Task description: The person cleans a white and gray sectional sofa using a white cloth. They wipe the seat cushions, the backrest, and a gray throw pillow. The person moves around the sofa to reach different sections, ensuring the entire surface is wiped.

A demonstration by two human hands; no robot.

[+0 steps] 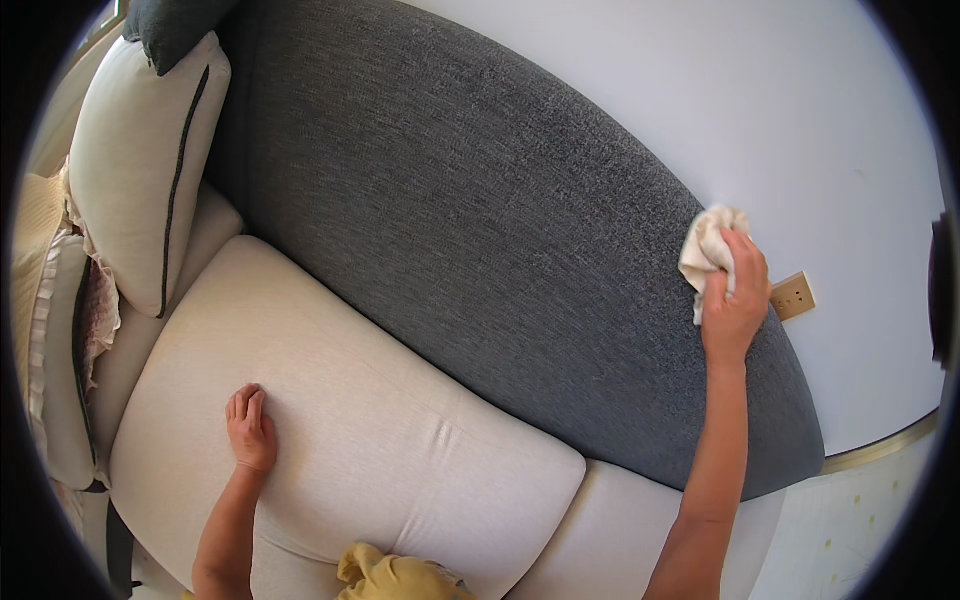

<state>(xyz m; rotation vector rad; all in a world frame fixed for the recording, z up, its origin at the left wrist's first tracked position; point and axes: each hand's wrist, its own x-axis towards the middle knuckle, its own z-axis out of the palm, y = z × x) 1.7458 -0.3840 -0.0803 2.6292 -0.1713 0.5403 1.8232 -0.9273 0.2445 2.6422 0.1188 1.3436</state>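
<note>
My right hand grips a crumpled white cloth against the upper edge of the dark grey sofa armrest, close to the wall. Part of the cloth is hidden under my fingers. My left hand rests on the beige seat cushion with its fingers curled, and I see nothing in it. A second beige section adjoins that cushion on the right, past a seam.
Behind the armrest rises a white wall with a gold power socket. A beige pillow with dark piping leans at the left, below a dark grey pillow. Yellow fabric shows at the bottom. Pale flooring lies lower right.
</note>
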